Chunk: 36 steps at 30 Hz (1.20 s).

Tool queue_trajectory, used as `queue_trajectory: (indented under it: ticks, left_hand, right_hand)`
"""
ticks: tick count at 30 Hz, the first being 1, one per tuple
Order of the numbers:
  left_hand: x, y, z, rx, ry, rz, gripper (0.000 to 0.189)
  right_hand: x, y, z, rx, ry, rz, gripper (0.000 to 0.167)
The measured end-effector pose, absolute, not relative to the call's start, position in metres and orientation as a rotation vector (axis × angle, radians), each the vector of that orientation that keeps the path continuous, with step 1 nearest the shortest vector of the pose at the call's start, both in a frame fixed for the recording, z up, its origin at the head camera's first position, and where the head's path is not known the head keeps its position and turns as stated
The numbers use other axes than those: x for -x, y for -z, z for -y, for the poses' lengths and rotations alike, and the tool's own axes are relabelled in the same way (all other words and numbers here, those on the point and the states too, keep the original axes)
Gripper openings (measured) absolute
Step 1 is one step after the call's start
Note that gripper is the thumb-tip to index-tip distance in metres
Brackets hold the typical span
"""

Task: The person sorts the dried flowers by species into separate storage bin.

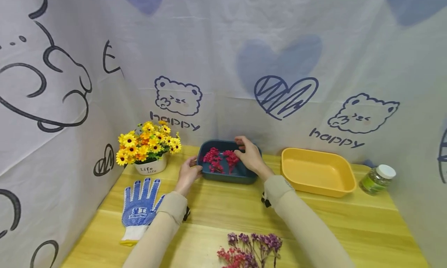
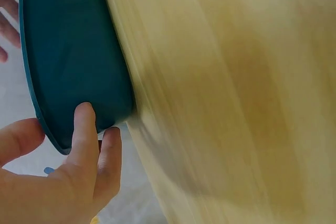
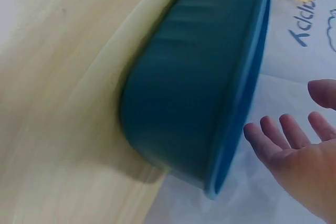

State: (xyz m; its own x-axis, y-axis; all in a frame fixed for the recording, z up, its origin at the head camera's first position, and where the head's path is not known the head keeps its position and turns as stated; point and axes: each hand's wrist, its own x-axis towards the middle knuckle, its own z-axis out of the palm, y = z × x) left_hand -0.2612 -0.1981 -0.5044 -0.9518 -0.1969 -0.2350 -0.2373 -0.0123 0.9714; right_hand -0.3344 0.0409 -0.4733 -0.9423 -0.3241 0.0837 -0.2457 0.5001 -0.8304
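A dark teal plastic basin (image 1: 228, 178) stands at the back of the wooden table. Inside it lie two crimson dried flower sprigs (image 1: 213, 159), side by side. My left hand (image 1: 188, 176) holds the basin's left end; in the left wrist view its thumb (image 2: 23, 139) meets the rim while the fingers (image 2: 84, 129) lie against the outer wall. Over the basin's right end hovers my right hand (image 1: 252, 155), fingers loosely bent and nothing in them. The right wrist view shows that hand (image 3: 304, 169) apart from the rim.
A yellow basin (image 1: 317, 173) stands to the right, beside a white-lidded jar (image 1: 378, 179). At left are potted yellow flowers (image 1: 150, 167) and a blue-and-white glove (image 1: 139, 209). Purple and pink dried flowers (image 1: 253, 248) lie at the front. Printed cloth (image 1: 227, 66) hangs behind the table.
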Motion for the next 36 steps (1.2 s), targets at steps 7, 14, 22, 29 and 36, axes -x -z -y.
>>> queue_trajectory:
  ticks: [7, 14, 22, 29, 36]
  left_hand:
    - [0.263, 0.506, 0.197, 0.494, -2.152, -2.189, 0.062]
    - [0.261, 0.503, 0.198, 0.490, -2.147, -2.170, 0.062]
    - [0.258, 0.500, 0.197, 0.477, -2.153, -2.143, 0.062]
    - [0.259, 0.500, 0.196, 0.497, -2.176, -2.150, 0.061]
    - [0.259, 0.504, 0.197, 0.506, -2.178, -2.168, 0.059]
  right_hand:
    - [0.319, 0.457, -0.053, 0.542, 1.527, -2.625, 0.053]
    - [0.292, 0.443, -0.060, 0.630, 1.567, -2.563, 0.054]
    - [0.244, 0.433, -0.070, 0.783, 1.471, -2.515, 0.057]
    - [0.207, 0.433, -0.069, 0.913, 1.374, -2.490, 0.059]
    - [0.177, 0.436, -0.071, 0.962, 1.342, -2.407, 0.060]
